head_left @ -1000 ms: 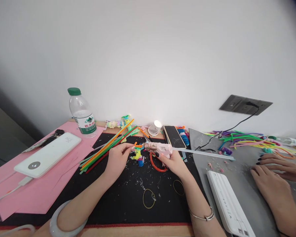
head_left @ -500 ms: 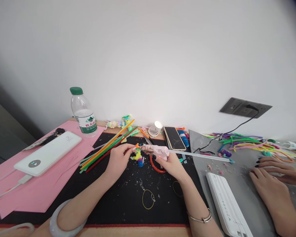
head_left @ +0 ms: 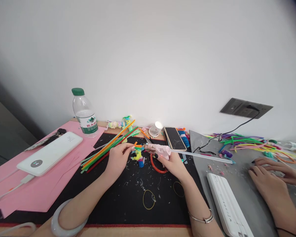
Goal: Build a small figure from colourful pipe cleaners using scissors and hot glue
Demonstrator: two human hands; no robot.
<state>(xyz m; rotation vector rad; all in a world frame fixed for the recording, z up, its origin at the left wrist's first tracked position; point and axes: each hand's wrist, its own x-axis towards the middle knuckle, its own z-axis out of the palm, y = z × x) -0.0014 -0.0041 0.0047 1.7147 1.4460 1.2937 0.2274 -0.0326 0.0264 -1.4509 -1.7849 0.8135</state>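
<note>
My left hand [head_left: 118, 157] pinches a small colourful pipe-cleaner figure [head_left: 138, 153] just above the black mat [head_left: 128, 200]. My right hand [head_left: 173, 163] is wrapped round a pink hot glue gun [head_left: 159, 149] whose nozzle points left at the figure. A long clear glue stick [head_left: 202, 156] juts out of the gun's back to the right. A red ring [head_left: 157, 166] lies on the mat under the gun. A bundle of coloured pipe cleaners [head_left: 108, 146] lies left of my left hand.
A water bottle [head_left: 85, 113], white power bank [head_left: 50, 153] on pink paper [head_left: 27, 184], phone [head_left: 175, 138] and small cup [head_left: 155, 129] stand behind. Another person's hands [head_left: 271, 177] rest on a grey mat [head_left: 239, 177] with a white device [head_left: 225, 202] and pipe cleaners [head_left: 246, 141].
My hands, the glue gun and the figure stay almost where they were, shifting only slightly. The other person's hands have moved a little on the grey mat.
</note>
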